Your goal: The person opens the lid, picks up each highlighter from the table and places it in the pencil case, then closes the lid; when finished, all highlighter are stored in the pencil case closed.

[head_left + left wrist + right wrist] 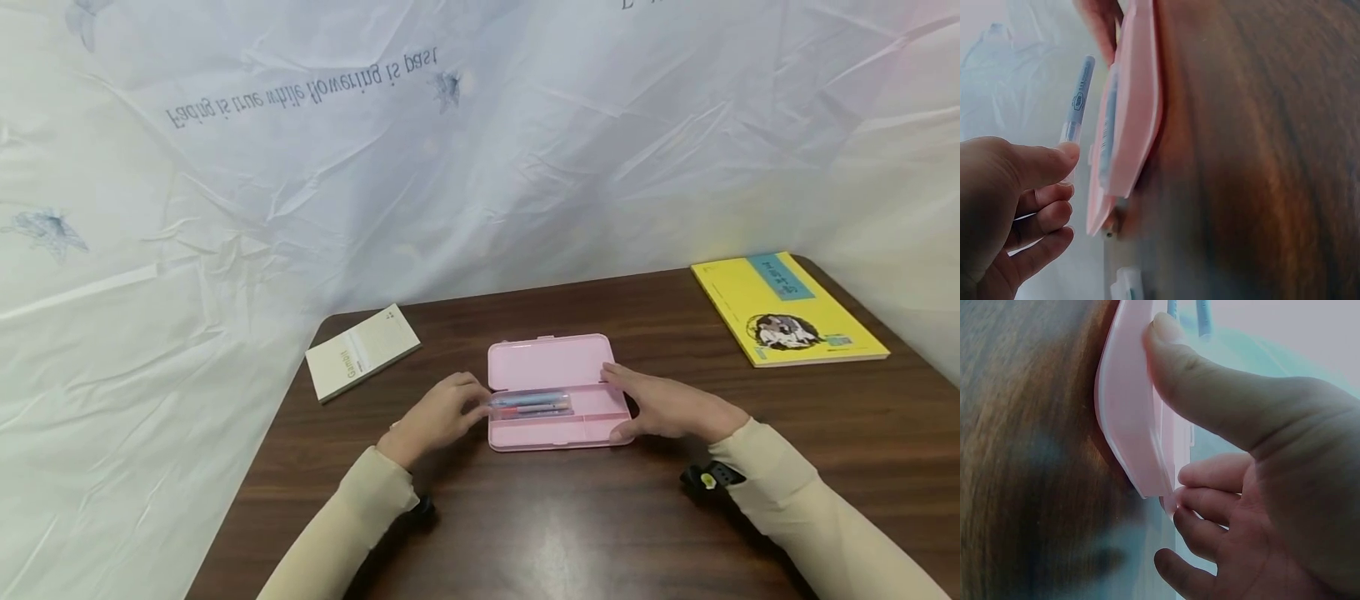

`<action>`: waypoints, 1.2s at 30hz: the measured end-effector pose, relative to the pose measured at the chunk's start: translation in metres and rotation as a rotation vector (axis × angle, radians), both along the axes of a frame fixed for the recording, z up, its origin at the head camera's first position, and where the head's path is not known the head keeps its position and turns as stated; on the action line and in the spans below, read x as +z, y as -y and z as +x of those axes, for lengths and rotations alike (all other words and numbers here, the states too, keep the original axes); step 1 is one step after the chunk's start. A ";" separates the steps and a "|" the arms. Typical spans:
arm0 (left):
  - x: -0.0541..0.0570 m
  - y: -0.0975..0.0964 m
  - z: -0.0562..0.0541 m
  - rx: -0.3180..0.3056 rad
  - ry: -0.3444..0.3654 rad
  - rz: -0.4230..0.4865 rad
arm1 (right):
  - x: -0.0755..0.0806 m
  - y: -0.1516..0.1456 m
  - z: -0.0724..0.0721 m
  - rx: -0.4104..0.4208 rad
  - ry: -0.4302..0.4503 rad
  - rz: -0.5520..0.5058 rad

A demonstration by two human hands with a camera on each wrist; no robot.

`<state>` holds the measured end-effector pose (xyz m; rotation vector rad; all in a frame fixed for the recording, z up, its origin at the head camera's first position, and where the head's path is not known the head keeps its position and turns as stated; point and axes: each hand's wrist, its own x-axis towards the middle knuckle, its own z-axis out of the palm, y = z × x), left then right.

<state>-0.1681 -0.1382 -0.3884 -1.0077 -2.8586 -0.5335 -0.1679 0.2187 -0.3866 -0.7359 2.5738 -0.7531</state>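
Cream sleeves [817,508] nearest. Left hand [442,412] pinches a clear-capped blue pen [1079,97] at the left end of the open pink pencil case [551,362] on the tabletop [487,517]; right hand [667,404] grips its right end. Loading or unloading — I can't tell which. Next move, I judge, wants a braced case, pen lengthwise.
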 end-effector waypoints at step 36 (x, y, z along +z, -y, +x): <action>-0.016 -0.011 -0.003 -0.051 0.025 0.011 | -0.003 0.000 -0.001 0.006 -0.025 0.010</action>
